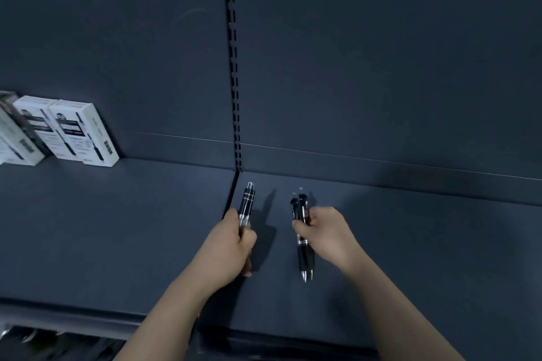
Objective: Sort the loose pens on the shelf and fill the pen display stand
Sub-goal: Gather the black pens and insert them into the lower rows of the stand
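My left hand (231,246) grips a black pen with silver rings (245,202), its clicker end pointing up and away over the dark shelf (117,228). My right hand (325,231) holds a small bunch of black pens (305,258) by their middles, tips pointing toward me and clips away. Both hands hover just above the shelf near the seam between two shelf boards. No pen display stand is in view.
White pen boxes (79,132) stand in a row at the back left of the shelf against the dark back panel (381,67). A slotted upright (234,82) divides the back panel. The shelf's front edge (88,319) runs below my forearms.
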The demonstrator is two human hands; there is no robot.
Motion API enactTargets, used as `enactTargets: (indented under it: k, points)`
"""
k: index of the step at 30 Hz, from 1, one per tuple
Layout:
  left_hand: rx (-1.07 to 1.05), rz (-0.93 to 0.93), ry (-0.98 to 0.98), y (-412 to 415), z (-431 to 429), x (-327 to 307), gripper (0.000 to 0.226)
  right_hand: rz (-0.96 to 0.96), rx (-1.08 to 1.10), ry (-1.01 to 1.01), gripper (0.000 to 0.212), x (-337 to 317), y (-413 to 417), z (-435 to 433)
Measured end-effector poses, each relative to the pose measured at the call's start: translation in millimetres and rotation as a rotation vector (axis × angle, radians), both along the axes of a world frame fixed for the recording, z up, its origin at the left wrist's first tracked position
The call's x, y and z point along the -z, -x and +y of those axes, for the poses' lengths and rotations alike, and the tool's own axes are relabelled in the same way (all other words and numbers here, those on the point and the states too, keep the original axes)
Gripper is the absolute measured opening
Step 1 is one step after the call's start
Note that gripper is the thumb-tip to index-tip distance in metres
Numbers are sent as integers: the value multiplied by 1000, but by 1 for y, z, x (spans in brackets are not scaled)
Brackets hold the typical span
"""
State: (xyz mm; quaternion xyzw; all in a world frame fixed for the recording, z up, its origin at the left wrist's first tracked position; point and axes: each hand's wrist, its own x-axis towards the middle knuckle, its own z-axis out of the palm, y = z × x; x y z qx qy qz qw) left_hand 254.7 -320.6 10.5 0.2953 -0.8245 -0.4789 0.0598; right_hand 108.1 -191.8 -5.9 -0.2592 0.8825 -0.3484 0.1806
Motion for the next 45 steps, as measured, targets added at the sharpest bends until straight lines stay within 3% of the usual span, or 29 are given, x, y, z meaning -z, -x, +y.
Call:
enactTargets:
  k: [6, 11, 21, 25, 33, 37, 41, 45]
  points:
    - [-140, 194, 49, -52, -37, -20, 13, -196, -152, 333, 34, -34, -43, -43]
    - [-310, 244, 44, -119, -84, -35, 25, -223, -266, 366, 29, -57, -108, -109]
    - [-389, 302, -36, -289, -198, -50, 8, -376, -431, 441, 23, -73, -283, -263]
    - [-448, 299, -73, -336, -239, -54, 16, -438, -470, 458, 19, -76, -330, -315]
    - [-537, 267, -95, -372, -325, -44, 25, -434, -551, 423, 11, -79, -364, -408]
    - [-594, 316, -62, -381, -362, -46, 15, -463, -570, 476, 6, -83, -371, -452]
    - [-735, 351, -32, -397, -398, -42, 20, -513, -518, 544, 15, -88, -379, -492]
    - [-785, 362, -11, -407, -424, -39, 18, -544, -523, 592, 2, -91, -391, -520]
